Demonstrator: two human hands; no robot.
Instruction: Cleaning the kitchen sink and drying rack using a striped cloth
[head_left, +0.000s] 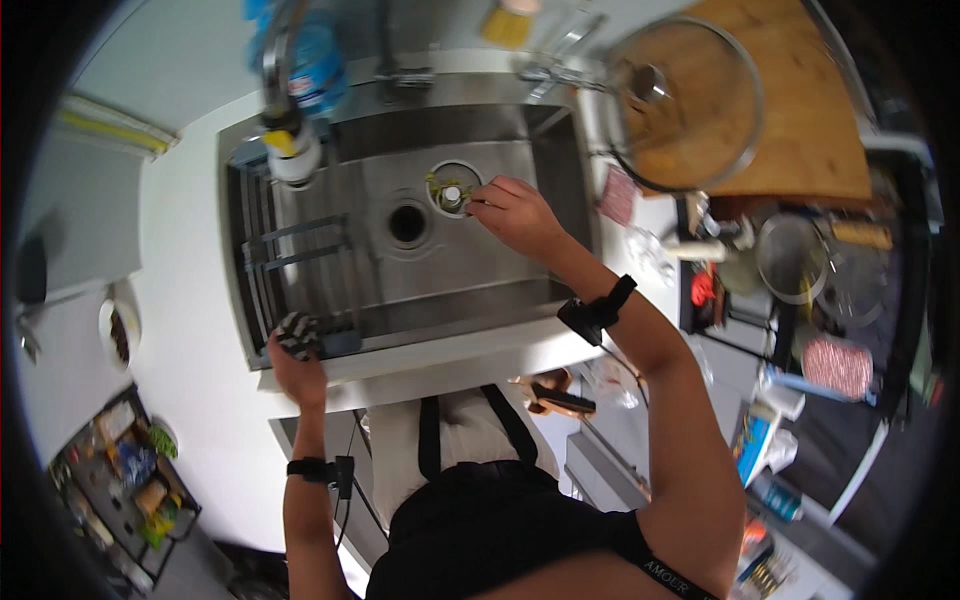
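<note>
My right hand (517, 214) holds the edge of a round sink strainer basket (454, 189), which has green scraps and a white knob inside. The basket is over the floor of the stainless steel sink (480, 296), right of the dark open drain hole (407, 223). At the sink's front left corner my left hand (298, 375) is closed around a dark, light-patterned cloth (298, 334). Beside that hand a grey metal rack (300, 241) spans the sink's left side. Whether the basket touches the sink floor I cannot tell.
A faucet (289, 142) with a white spray head hangs over the sink's left side, a blue bottle (315, 71) behind it. At the right, a large glass lid (682, 105) lies on a wooden board (806, 97). A pink scouring sponge (619, 195) lies by the sink.
</note>
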